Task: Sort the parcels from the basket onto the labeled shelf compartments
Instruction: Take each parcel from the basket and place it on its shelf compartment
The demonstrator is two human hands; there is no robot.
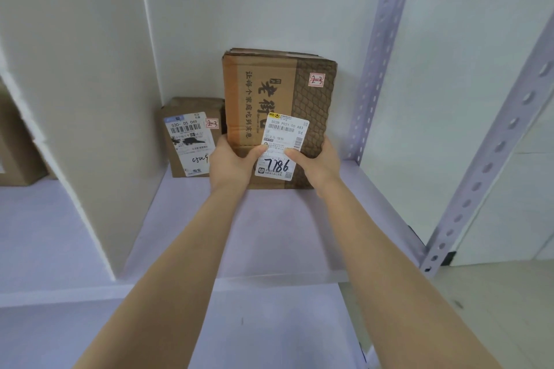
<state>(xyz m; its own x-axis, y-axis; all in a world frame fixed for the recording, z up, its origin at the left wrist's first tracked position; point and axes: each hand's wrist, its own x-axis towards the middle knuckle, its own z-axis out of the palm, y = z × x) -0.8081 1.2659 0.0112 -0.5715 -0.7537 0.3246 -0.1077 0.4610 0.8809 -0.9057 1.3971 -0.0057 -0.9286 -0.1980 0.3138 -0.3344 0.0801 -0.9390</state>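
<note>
Smooth white shelf (239, 234); hands (277, 163) grip rectangular cardboard parcel (269, 90).

Light: bright, even, diffuse; source unseen; no glare. Shadows: faint, soft, on the shelf board (269, 234) below the grip on the parcel (278, 93). Sharpness: labels at the grip legible. Distortion: upright (491, 159) right of the grip bowed; far left soft.

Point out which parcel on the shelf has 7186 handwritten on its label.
The tall printed box, held by the left hand and right hand. The smaller box to its left carries a different scrawl.
</note>
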